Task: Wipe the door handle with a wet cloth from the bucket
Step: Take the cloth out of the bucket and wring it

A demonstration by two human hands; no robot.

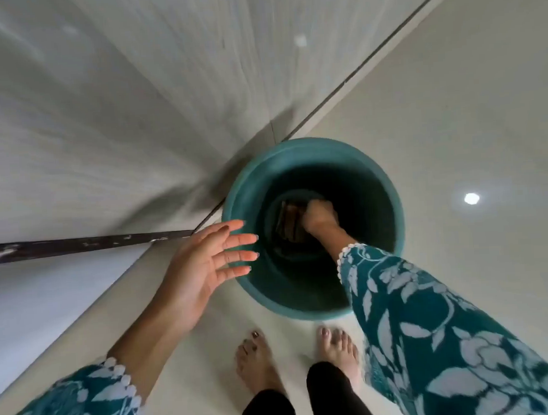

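Note:
A teal bucket stands on the pale floor just in front of my bare feet. My right hand reaches deep inside it and is closed on a dark brownish cloth at the bottom. My left hand hovers open, palm up and fingers spread, over the bucket's left rim, holding nothing. No door handle is in view.
A pale grey door or wall panel rises on the left, its lower edge meeting the floor right behind the bucket. A dark strip runs along the left. My bare feet stand on light floor tiles.

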